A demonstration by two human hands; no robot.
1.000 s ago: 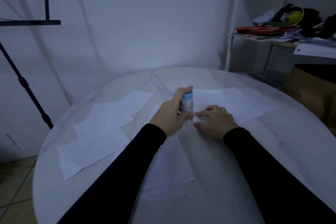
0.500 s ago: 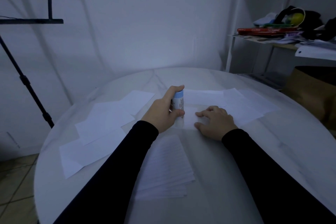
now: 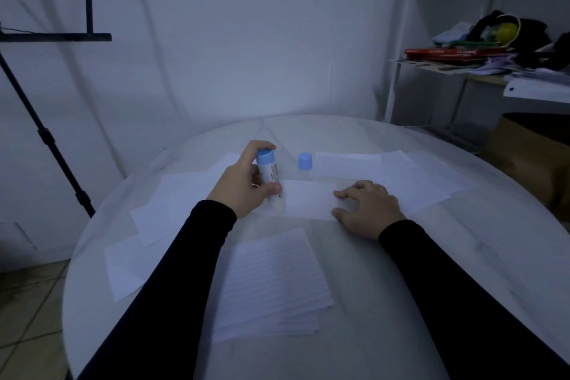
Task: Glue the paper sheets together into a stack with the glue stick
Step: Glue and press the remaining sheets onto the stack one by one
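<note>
Left hand (image 3: 239, 187) grips glue stick (image 3: 270, 177) on paper strip (image 3: 308, 199); right hand (image 3: 367, 210) flat

The middle of the round table (image 3: 462, 256) is taken up by the left hand (image 3: 240, 188) with the upright glue stick (image 3: 269, 179), the right hand (image 3: 367, 210) and the small sheet (image 3: 308, 199) between them. A blue cap (image 3: 304, 161) stands just behind. Flat sheets (image 3: 172, 203) lie at left; bare tabletop is left at right and along the far rim.
</note>
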